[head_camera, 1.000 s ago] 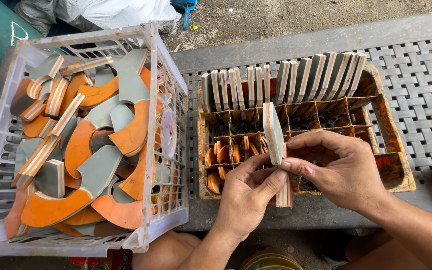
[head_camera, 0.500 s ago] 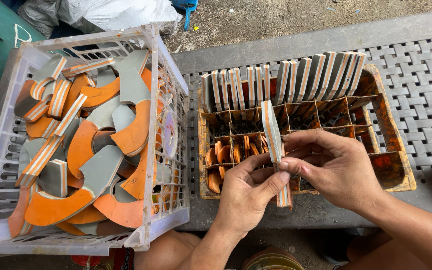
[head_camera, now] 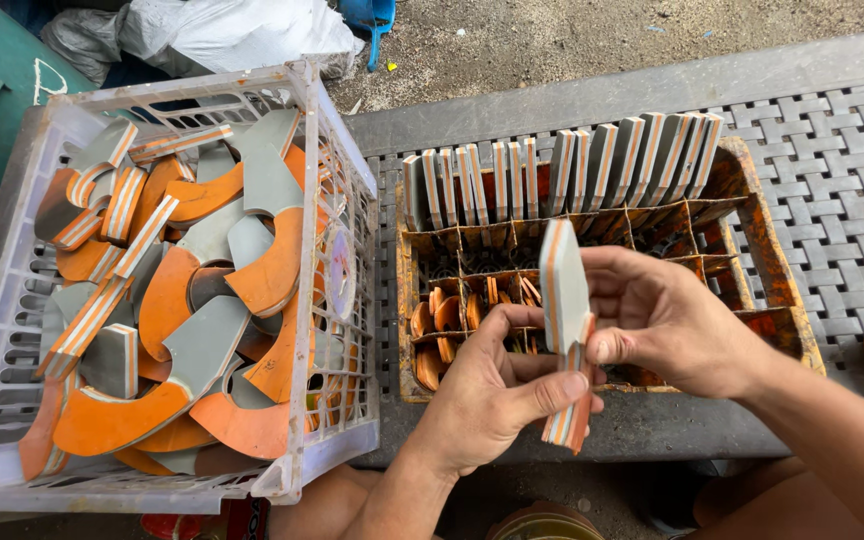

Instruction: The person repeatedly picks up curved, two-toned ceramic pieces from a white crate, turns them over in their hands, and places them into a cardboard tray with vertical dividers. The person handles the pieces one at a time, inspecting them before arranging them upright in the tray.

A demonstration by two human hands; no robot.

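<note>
Both my hands pinch a small stack of grey-and-orange foam pieces over the divided box

My left hand (head_camera: 487, 400) and right hand (head_camera: 672, 325) meet at the centre of the frame, fingers (head_camera: 552, 388) closed narrow on the stack of foam pieces (head_camera: 564, 310), which stands upright above the rusty orange divided box (head_camera: 782, 300) on the grey woven worktop (head_camera: 842, 150). I grip only the lower part of the stack, so I judge the top layers could fan out or slide apart, and a loose piece could drop among the curved scraps (head_camera: 437, 320) in the near compartments rather than beside the row of upright pieces (head_camera: 562, 175) along the box's far side. At the left of the frame the white plastic crate (head_camera: 347, 440) brims with offcuts (head_camera: 202, 300); a bump from my left forearm might tip some out.
</note>
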